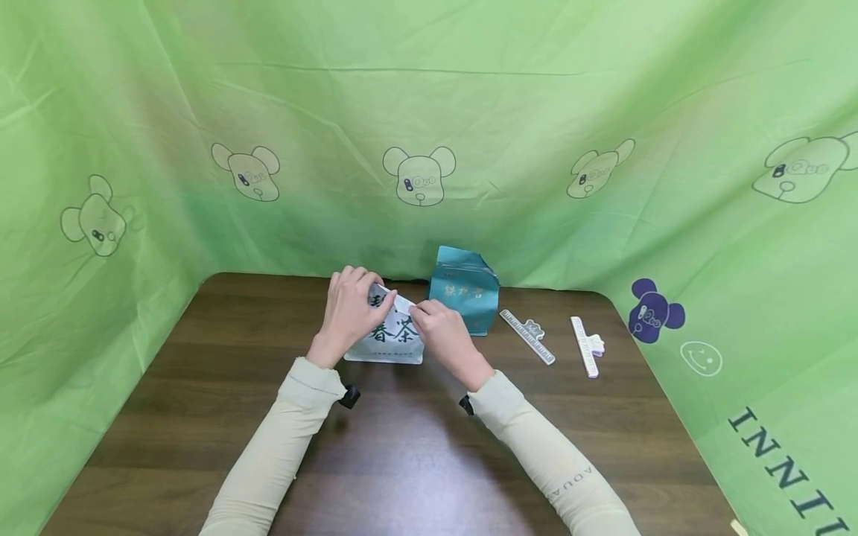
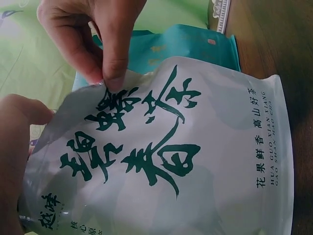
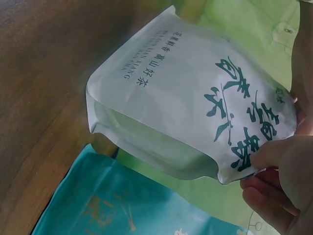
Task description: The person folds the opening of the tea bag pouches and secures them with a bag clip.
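Observation:
A white tea bag [image 1: 385,348] with green brush lettering stands on the table, its top edge tilted and bent. My left hand [image 1: 351,307] grips the upper left of the bag, thumb against the front near the top. At the upper right corner my right hand [image 1: 439,327] pinches the edge, the thumb [image 3: 274,154] on the lettered face and the fingers behind it. The left wrist view shows the bag's lettered front [image 2: 210,147] broadly. Beside and behind the right hand stands a teal bag [image 1: 462,294] with gold lettering, its top uneven.
Two whitish bag clips with ruled bars lie right of the teal bag: a nearer clip [image 1: 528,336] and a farther clip [image 1: 585,347]. A green curtain [image 1: 415,97] with bear heads surrounds the back and sides of the brown wooden table [image 1: 221,350].

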`<state>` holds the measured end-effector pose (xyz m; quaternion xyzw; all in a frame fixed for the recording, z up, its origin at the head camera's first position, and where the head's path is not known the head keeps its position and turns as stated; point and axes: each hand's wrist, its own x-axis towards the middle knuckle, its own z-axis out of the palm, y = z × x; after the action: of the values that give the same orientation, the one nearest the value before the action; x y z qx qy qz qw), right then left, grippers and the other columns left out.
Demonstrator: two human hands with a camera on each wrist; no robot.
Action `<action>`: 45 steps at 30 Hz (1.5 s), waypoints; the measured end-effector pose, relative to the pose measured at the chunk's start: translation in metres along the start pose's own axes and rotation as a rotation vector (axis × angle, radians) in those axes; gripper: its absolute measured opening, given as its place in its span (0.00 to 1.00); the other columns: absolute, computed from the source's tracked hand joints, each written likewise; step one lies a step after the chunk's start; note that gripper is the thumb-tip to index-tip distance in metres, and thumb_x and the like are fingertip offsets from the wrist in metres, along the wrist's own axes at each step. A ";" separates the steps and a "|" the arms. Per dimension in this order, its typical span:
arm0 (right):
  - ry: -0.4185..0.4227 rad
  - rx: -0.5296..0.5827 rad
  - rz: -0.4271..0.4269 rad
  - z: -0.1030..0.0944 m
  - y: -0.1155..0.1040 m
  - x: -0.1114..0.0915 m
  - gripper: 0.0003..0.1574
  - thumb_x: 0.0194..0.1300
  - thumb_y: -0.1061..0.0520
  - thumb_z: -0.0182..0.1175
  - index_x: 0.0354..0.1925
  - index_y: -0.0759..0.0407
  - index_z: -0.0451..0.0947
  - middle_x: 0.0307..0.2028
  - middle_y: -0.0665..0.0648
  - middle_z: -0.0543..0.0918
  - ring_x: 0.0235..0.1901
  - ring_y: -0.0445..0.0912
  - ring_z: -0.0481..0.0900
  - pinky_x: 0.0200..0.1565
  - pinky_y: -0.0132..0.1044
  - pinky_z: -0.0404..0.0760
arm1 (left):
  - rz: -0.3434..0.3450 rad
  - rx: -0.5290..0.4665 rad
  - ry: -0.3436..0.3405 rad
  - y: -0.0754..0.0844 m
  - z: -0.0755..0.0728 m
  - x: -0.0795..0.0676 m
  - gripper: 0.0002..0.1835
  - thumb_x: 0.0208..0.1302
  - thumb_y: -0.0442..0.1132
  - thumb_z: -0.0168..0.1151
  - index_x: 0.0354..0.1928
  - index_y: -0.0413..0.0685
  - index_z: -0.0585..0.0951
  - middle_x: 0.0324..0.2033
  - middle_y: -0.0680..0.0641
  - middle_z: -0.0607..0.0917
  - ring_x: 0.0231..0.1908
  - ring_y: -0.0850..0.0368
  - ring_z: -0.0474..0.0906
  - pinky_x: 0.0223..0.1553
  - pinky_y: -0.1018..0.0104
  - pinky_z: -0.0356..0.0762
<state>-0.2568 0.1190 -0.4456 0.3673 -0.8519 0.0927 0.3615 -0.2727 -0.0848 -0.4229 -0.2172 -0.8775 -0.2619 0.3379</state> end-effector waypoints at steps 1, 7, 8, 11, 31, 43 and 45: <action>-0.003 -0.002 0.002 0.001 0.000 0.000 0.04 0.65 0.66 0.66 0.39 0.65 0.87 0.33 0.58 0.86 0.32 0.50 0.83 0.30 0.41 0.84 | 0.002 0.000 -0.003 0.000 0.000 0.000 0.14 0.64 0.49 0.66 0.33 0.44 0.85 0.33 0.46 0.86 0.38 0.46 0.76 0.42 0.52 0.69; -0.030 0.018 0.032 0.001 -0.001 0.001 0.01 0.65 0.65 0.67 0.35 0.63 0.86 0.32 0.57 0.83 0.32 0.49 0.81 0.29 0.41 0.83 | 0.007 -0.007 -0.039 0.000 -0.002 -0.001 0.08 0.64 0.42 0.66 0.35 0.44 0.85 0.35 0.45 0.85 0.39 0.45 0.75 0.42 0.53 0.67; -0.037 0.029 0.043 0.001 -0.001 0.001 0.01 0.63 0.64 0.69 0.35 0.63 0.86 0.32 0.56 0.83 0.32 0.49 0.81 0.30 0.41 0.83 | 0.008 -0.010 -0.045 0.000 -0.003 -0.001 0.08 0.64 0.41 0.66 0.35 0.43 0.85 0.35 0.44 0.85 0.39 0.45 0.75 0.42 0.53 0.67; -0.057 0.067 0.085 0.001 0.000 0.002 0.05 0.60 0.64 0.72 0.37 0.63 0.87 0.32 0.56 0.82 0.32 0.49 0.81 0.31 0.41 0.83 | 0.013 -0.010 -0.063 0.000 -0.004 -0.001 0.07 0.65 0.40 0.66 0.36 0.43 0.85 0.36 0.44 0.85 0.40 0.45 0.75 0.42 0.52 0.67; -0.041 0.306 0.154 0.013 0.011 0.011 0.13 0.62 0.57 0.73 0.43 0.63 0.86 0.35 0.56 0.85 0.33 0.47 0.83 0.35 0.40 0.83 | 0.012 -0.020 -0.068 -0.001 -0.006 -0.002 0.05 0.68 0.37 0.66 0.37 0.43 0.87 0.35 0.46 0.86 0.40 0.46 0.75 0.43 0.53 0.67; -0.069 0.618 0.266 0.025 0.015 0.030 0.04 0.66 0.63 0.68 0.38 0.64 0.87 0.33 0.58 0.88 0.31 0.45 0.84 0.36 0.36 0.84 | 0.053 0.053 -0.045 -0.001 -0.003 -0.004 0.06 0.70 0.37 0.64 0.38 0.44 0.87 0.36 0.46 0.86 0.40 0.46 0.76 0.43 0.52 0.66; -0.056 0.630 0.268 0.026 0.016 0.030 0.04 0.65 0.64 0.68 0.37 0.64 0.88 0.31 0.58 0.88 0.29 0.45 0.84 0.34 0.35 0.83 | 0.069 0.091 -0.051 -0.001 -0.004 -0.003 0.06 0.70 0.38 0.64 0.38 0.46 0.87 0.36 0.47 0.86 0.40 0.47 0.77 0.44 0.52 0.67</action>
<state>-0.2965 0.1029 -0.4420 0.3480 -0.8318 0.3878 0.1914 -0.2688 -0.0882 -0.4231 -0.2382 -0.8889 -0.2042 0.3338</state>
